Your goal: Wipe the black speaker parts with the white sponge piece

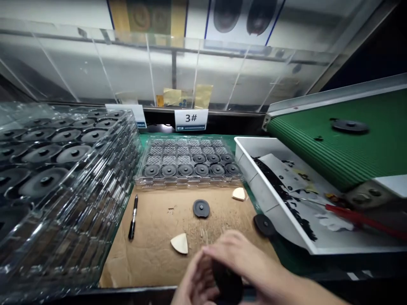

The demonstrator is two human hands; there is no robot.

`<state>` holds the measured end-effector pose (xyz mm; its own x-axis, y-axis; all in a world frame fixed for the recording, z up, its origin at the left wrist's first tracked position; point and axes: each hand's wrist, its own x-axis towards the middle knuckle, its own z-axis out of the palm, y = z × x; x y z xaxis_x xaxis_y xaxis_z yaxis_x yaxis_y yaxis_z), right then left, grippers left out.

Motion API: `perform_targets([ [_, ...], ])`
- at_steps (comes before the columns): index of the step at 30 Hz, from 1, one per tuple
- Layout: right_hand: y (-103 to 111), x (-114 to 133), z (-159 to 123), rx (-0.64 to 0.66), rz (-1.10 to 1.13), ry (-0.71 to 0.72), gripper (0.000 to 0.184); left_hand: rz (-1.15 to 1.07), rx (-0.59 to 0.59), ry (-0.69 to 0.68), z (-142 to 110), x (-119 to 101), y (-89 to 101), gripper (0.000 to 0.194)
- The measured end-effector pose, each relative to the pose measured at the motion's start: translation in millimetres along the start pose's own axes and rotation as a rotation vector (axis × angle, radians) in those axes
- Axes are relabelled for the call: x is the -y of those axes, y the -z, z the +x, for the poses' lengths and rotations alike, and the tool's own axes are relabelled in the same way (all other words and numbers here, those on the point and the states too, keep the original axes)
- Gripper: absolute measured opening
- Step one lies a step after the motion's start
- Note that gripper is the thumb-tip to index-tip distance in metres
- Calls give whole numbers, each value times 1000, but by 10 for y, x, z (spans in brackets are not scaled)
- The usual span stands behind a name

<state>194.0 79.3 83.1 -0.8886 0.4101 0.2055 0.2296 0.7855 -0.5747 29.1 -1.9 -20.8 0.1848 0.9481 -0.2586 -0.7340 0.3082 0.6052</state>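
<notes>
Both of my hands meet at the bottom centre over the near edge of a brown cardboard sheet (152,237). My left hand (193,284) and my right hand (244,264) are closed together round a black disc (227,281), mostly hidden between the fingers. On the cardboard ahead lies another black disc (201,208). A third black disc (264,224) rests at the cardboard's right edge. Two cream wedge-shaped pieces lie nearby, one close (179,243), one farther (238,193). A clear tray (187,183) partly filled with black discs stands behind.
A tall stack of clear trays (63,178) holding discs fills the left. A black pen (133,217) lies beside it. A white bin (270,199) with scraps and a red-handled tool (359,218) sits right. A green conveyor (349,148) carries one disc (349,125).
</notes>
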Motion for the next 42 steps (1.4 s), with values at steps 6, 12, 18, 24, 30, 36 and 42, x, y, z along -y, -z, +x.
perform_targets([
  [6, -1016, -104, -140, -251, 114, -261, 57, -83, 52, 207, -68, 85, 239, 61],
  [12, -1075, -22, 214, -96, 207, -90, 76, -296, -55, 223, -357, -307, 304, 47],
  [18, -1042, -290, 447, -188, 93, -565, 40, -384, -180, 4, -457, -591, 401, 47],
  [24, -1609, -459, 468, -216, 85, -509, 25, -373, -298, -118, -458, -688, 502, 46],
  [30, -1209, -203, 767, -216, 198, -423, 15, -316, -418, -157, -471, -756, 487, 45],
  [36, -813, 357, 1046, -299, 274, -179, 24, -234, -440, -112, -448, -697, 340, 53],
  [42, -757, 416, 1086, -108, 293, -173, 23, -206, -462, -84, -413, -637, 224, 46],
])
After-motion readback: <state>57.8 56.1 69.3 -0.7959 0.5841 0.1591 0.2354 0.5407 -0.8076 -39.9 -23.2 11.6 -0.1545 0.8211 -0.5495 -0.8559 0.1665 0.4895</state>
